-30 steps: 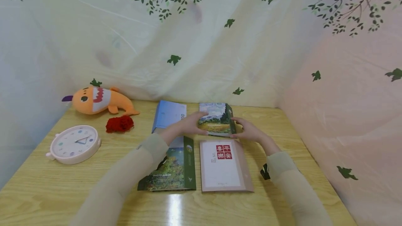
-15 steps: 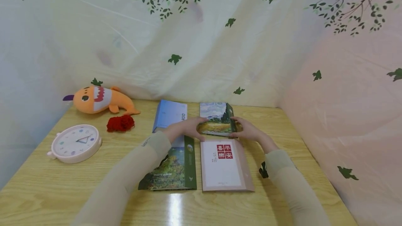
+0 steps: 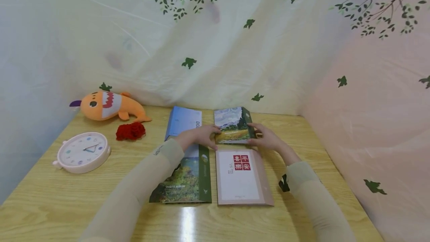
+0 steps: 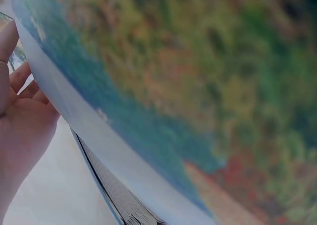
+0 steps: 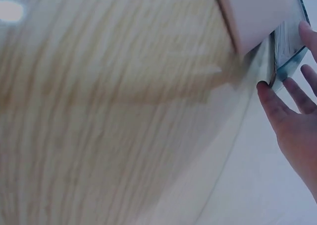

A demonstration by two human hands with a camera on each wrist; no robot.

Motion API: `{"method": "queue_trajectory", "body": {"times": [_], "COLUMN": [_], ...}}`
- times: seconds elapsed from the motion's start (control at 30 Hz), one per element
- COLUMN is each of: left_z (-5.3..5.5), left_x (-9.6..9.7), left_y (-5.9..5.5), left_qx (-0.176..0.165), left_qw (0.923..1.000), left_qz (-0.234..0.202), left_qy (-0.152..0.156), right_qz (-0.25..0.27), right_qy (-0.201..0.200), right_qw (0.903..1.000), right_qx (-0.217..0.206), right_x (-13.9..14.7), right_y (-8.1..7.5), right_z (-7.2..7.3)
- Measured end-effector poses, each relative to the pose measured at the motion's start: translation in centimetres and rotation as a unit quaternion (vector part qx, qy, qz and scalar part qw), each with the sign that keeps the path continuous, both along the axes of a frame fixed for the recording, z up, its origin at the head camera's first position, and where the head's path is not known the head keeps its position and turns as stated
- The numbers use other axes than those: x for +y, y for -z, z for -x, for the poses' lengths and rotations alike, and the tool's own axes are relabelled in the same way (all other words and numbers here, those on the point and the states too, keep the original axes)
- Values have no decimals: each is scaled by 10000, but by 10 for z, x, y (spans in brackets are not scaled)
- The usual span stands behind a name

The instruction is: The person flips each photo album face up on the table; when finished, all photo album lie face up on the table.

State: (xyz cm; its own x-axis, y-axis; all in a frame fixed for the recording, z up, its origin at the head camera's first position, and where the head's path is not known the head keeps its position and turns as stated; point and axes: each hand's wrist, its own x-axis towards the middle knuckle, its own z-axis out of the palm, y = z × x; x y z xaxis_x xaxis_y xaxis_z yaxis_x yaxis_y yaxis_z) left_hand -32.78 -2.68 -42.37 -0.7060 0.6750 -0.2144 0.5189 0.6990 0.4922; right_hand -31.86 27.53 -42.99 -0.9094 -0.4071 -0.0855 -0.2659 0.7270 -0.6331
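Note:
A small photo album with a painted landscape cover and dark green spine lies at the back of the table. My right hand touches its spine side, with fingers and thumb spread along that edge. At its left edge is my left hand, fingertips against the cover's side and thumb below the front corner. In the right wrist view, the right hand's fingers meet the album's side. A white-and-pink album lies just in front. Under my left forearm are a green photo album and a blue book.
To the left on the wooden table stand a pale pink clock, a red yarn bundle and an orange shark plush. A hanging cloth with leaf prints borders the table at the back and sides.
The landscape album has shifted slightly away from the white-and-pink album, widening the gap between them. My left thumb has moved down off its front left corner; the right hand stays at the spine.

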Motion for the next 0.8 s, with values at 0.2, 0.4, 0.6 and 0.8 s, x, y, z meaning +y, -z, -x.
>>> {"method": "queue_trajectory", "body": {"times": [0.2, 0.4, 0.6, 0.8], "left_z": [0, 0, -1, -2], "left_x": [1, 1, 1, 1], "left_y": [-1, 1, -1, -3], "left_qx": [-89, -97, -436, -898], "left_qw": [9999, 9994, 9958, 9851], "left_qz": [-89, -315, -757, -1356], "left_qy": [-69, -37, -261, -554], "right_qz": [395, 899, 1756, 2007], "right_qy": [110, 364, 449, 367], "right_qw": [9985, 9950, 9834, 9789], "right_qx": [372, 236, 68, 146], "right_x": [-6, -11, -18, -27], "right_y": [-9, -14, -25, -36], "right_z": [0, 0, -3, -6]}}
